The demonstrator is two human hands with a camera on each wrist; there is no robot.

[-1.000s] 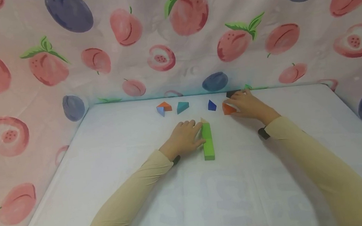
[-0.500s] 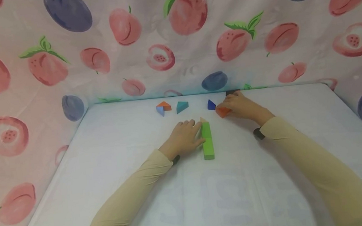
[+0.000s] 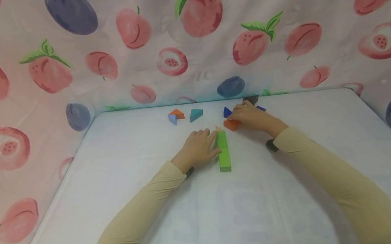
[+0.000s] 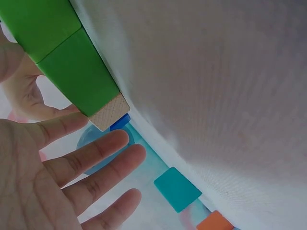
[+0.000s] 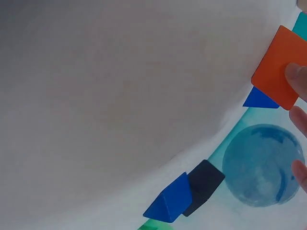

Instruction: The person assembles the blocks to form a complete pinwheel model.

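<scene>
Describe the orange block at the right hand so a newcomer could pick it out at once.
On the white table, find the two green blocks the left hand touches, then look just past their far end, to the right. There the right hand pinches the orange block. Unlike the other orange block, farther left near a pale blue block, this one is held.

Long beige sleeves (image 3: 325,165) meet small dark wrist pieces (image 3: 272,146).

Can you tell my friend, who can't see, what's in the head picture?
A person's right-hand grip pinches an orange block at a white table, while the left-hand grip touches two green blocks lined up end to end. More colorful blocks lie behind, before a fruit-print cloth.
</scene>
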